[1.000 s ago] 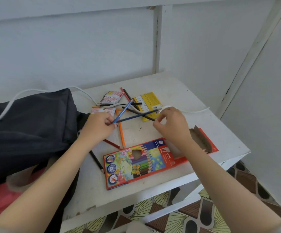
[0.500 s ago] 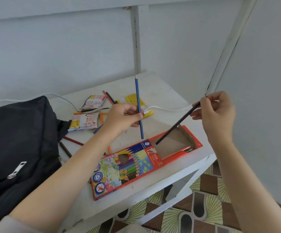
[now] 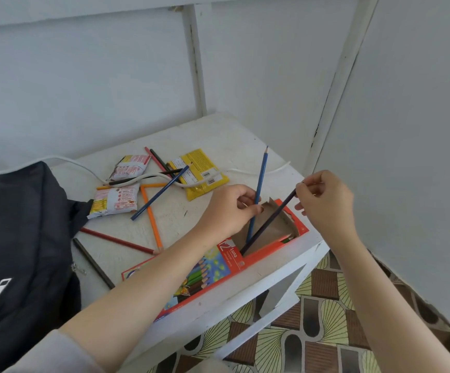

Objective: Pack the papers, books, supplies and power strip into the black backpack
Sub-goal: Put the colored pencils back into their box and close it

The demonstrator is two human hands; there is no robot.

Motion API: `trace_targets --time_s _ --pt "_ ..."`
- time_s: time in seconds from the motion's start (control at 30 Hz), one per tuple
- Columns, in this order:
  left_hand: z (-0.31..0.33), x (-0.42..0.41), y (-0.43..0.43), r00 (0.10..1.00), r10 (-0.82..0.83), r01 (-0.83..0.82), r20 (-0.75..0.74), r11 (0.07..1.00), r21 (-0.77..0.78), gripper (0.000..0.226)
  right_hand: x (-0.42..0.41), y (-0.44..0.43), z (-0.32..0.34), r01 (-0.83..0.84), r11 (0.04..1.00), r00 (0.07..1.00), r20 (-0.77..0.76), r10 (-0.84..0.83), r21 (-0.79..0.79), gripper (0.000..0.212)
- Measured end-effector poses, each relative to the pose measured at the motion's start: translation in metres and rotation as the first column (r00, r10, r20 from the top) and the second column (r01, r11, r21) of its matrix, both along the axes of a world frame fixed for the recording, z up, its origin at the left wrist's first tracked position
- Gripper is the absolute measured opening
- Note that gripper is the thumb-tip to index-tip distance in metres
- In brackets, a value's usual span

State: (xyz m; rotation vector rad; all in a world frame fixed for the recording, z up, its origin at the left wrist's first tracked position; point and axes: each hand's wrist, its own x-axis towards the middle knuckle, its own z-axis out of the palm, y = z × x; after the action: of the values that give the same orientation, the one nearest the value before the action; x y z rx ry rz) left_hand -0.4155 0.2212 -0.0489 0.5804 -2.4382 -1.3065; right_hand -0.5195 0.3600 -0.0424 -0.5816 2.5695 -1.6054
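Forearms cross the near edge of the counter [image 3: 218, 141]. Nearest on it, along that edge, is a red pencil box [image 3: 230, 258], lying flat with its flap end open toward the right. At the near left a black backpack [image 3: 16, 238] sits against the counter's side, zipper pull showing. Whether its mouth is open cannot be told.

Just beyond the box's printed front, both hands work at the open end. The left hand [image 3: 226, 211] pinches a blue pencil [image 3: 262, 170] mid-shaft, point up, lower end down in the box mouth. The right hand [image 3: 326, 203] pinches the top of a dark pencil [image 3: 272, 218] between thumb and fingertips, and the shaft slants down-left into the same opening. Other pencils lie inside, tips visible.

Farther back, loose on the counter:
- An orange pencil [image 3: 151, 216], a red pencil [image 3: 116, 240] and a brown pencil [image 3: 93, 263] near the backpack, plus a second blue one [image 3: 162, 191].
- Two red-and-white packets [image 3: 116, 201].
- A yellow packet [image 3: 199, 168].
- A white cable [image 3: 84, 167] winding among them. The power strip itself is not in view.

Step in hand, as judged: gathering loose pencils into their box, ahead of packing it. Nothing here reads as bagged yet.

The next move calls for laying both shafts flatter so they slide down the sleeve beside those inside, then releasing and reaching back for the strays. At this steep angle a pencil could jam on the cardboard lip.
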Motion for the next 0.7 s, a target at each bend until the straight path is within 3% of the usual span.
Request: trace_targets --time_s 0.07,0.2,0.27,0.5,0.7 --pt "-0.004 -0.001 0.001 1.000 0.007 -0.007 0.008 1.000 -0.004 0.012 -0.001 0.003 -0.005 -0.045 0.995 0.998 -0.040 0.049 0.091 0.011" --pt "-0.010 -0.004 0.003 1.000 0.012 -0.013 -0.013 0.999 -0.032 0.014 0.002 0.012 -0.011 -0.220 0.924 0.962 -0.088 0.258 0.312 0.055" --pt "-0.010 -0.005 0.003 1.000 0.008 -0.009 -0.015 0.999 -0.040 0.018 0.002 0.016 -0.015 -0.244 0.906 0.948 -0.110 0.298 0.347 0.065" --pt "-0.010 0.008 0.004 0.996 -0.061 0.066 0.058 0.994 -0.092 0.039 -0.007 0.025 -0.028 -0.153 0.925 0.925 -0.280 0.258 0.347 0.036" --pt "-0.013 0.030 0.007 0.989 -0.098 0.128 0.110 0.940 -0.317 0.034 -0.004 0.026 -0.046 -0.097 0.960 0.926 -0.329 0.184 0.264 0.015"
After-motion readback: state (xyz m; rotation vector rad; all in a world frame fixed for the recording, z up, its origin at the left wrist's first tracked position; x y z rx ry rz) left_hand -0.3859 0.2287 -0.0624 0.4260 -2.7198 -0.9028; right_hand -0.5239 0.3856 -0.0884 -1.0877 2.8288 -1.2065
